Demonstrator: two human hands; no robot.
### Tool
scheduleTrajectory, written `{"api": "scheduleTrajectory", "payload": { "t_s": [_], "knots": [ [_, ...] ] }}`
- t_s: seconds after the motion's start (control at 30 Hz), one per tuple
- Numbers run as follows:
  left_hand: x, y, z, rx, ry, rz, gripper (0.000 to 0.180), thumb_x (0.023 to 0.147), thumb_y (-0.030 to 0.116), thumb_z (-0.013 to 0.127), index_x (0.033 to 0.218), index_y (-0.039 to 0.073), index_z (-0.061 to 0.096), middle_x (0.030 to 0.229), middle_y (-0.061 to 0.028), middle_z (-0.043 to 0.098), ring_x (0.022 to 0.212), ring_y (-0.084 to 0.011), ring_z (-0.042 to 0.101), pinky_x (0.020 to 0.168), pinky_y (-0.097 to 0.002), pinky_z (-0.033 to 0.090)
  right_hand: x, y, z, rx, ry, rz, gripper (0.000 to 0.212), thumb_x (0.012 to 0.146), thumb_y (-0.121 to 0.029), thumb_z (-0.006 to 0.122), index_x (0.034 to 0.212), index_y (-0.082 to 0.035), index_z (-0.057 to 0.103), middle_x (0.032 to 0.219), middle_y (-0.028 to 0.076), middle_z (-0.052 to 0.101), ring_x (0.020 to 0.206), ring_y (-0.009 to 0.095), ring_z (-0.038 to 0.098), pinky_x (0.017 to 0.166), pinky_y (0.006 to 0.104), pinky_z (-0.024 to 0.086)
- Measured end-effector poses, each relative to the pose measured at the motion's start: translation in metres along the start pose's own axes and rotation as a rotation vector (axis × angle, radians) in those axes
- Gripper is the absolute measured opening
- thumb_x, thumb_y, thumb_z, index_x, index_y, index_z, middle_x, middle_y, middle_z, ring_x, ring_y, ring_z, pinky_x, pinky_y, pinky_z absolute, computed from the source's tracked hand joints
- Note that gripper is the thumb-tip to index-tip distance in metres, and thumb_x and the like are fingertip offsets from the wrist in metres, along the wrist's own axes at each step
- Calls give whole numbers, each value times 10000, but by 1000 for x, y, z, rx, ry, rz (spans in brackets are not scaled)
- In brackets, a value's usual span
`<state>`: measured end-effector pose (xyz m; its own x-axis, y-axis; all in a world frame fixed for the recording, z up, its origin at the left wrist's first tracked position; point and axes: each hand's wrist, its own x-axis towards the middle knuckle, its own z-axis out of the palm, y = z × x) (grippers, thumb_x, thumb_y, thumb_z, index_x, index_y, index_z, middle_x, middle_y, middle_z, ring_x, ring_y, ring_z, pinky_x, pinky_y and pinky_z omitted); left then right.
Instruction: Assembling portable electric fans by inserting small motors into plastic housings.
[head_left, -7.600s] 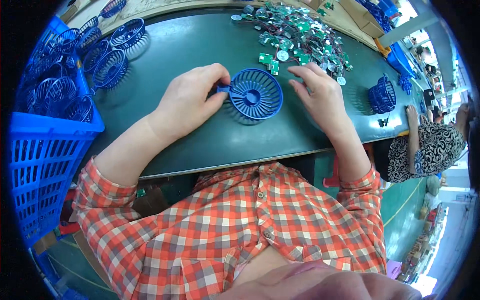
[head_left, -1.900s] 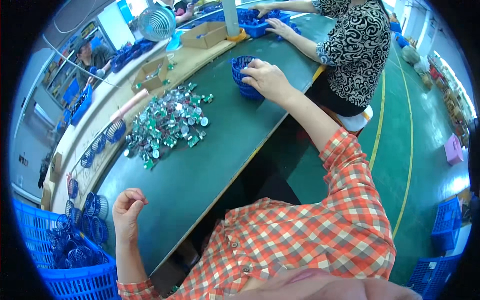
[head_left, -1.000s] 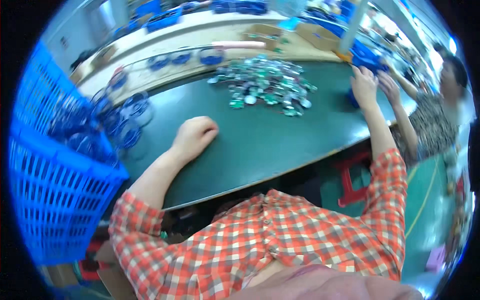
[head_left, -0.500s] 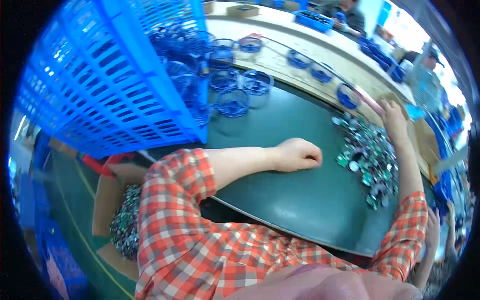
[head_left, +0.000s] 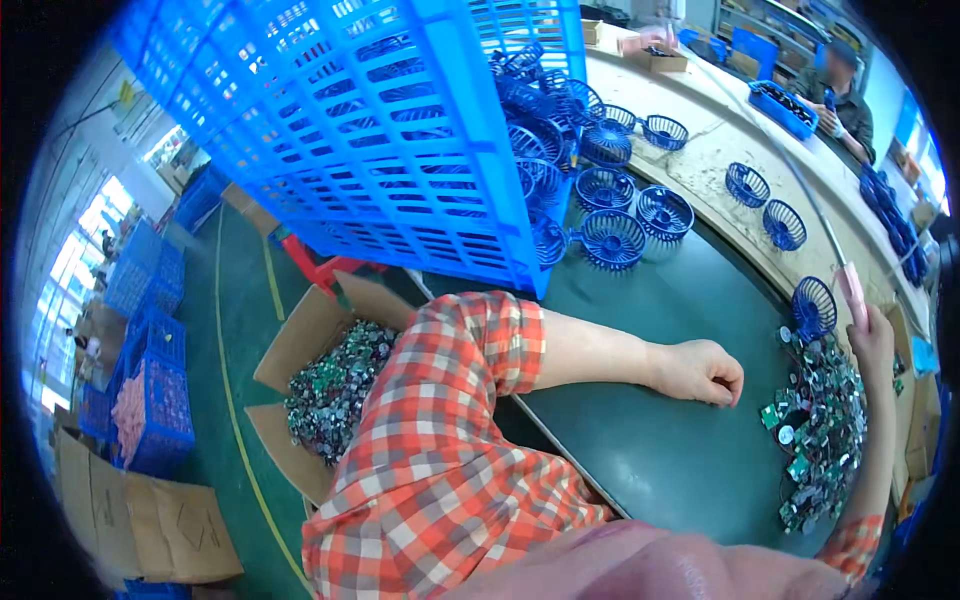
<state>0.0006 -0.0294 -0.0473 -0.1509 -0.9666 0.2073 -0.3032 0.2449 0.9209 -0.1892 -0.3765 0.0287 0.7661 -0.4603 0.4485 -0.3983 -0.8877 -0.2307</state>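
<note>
My right hand [head_left: 872, 345] grips the pink handle of a long thin rod [head_left: 808, 188], which reaches away across the pale bench to a pink end at the back. Below that hand lies a heap of small green circuit boards and silvery discs [head_left: 815, 430]. Resting closed over the dark green tabletop [head_left: 680, 455], my left hand [head_left: 697, 372] is left of the heap; its curled fingers hide whatever may be inside. Close to the rod's handle stands a blue slatted fan-guard cage [head_left: 815, 308]. More blue cages [head_left: 612, 240] stand beyond my left forearm.
A big blue crate [head_left: 400, 170] of blue cages stands tilted at the left. Beside my left elbow, an open carton [head_left: 275, 350] holds more small parts. Two cages [head_left: 783, 225] sit on the pale bench [head_left: 705, 150]. Across it, a person [head_left: 845, 100] sits by a blue tray [head_left: 783, 110].
The view has swung left, so the table and hands appear further right and more floor shows. My right hand still grips the rod; my left hand stays closed over the tabletop.
</note>
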Motion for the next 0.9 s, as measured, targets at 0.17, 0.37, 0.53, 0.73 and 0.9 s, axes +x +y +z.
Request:
{"api": "scheduleTrajectory", "payload": {
  "t_s": [0.17, 0.37, 0.53, 0.73, 0.9],
  "knots": [
    [3, 2, 7, 154, 21, 53, 121, 838, 146, 656, 917, 73, 712, 816, -60, 718, 752, -182, 675, 681, -340, 514, -1, -92, -7, 77, 133, -125, 471, 890, -126, 631, 1339, -9, 547, 910, 179, 671, 823, 248, 643, 792, 388, 507],
    [-3, -4, 4, 207, 50, 40, 139, 846, 163, 666, 943, 77, 716, 846, -77, 712, 770, -218, 665, 696, -360, 499, 63, -316, 6, 99, 49, -355, 438, 871, -139, 668, 1288, -75, 551, 1041, 264, 674, 993, 448, 651, 817, 473, 496],
    [10, -14, 11, 133, 27, 108, 143, 827, 163, 675, 930, 76, 722, 839, -71, 712, 767, -203, 661, 696, -354, 498, 78, -376, 47, -284, 79, -502, 256, 909, -94, 596, 1149, -81, 510, 848, 194, 671, 818, 389, 686, 678, 507, 520],
    [6, -6, 6, 162, 16, 106, 134, 822, 165, 674, 919, 88, 726, 825, -64, 707, 758, -211, 657, 698, -360, 502, 52, -309, 17, -396, 107, -515, 290, 894, -75, 598, 1170, -82, 508, 850, 179, 674, 793, 384, 685, 657, 510, 526],
    [4, -8, 7, 219, 34, 90, 144, 813, 187, 662, 908, 107, 735, 821, -70, 711, 772, -225, 672, 709, -375, 514, 17, -265, -19, -506, 17, -416, 263, 903, -49, 562, 1159, -73, 507, 859, 172, 665, 810, 373, 688, 675, 496, 535]
  ]
}}
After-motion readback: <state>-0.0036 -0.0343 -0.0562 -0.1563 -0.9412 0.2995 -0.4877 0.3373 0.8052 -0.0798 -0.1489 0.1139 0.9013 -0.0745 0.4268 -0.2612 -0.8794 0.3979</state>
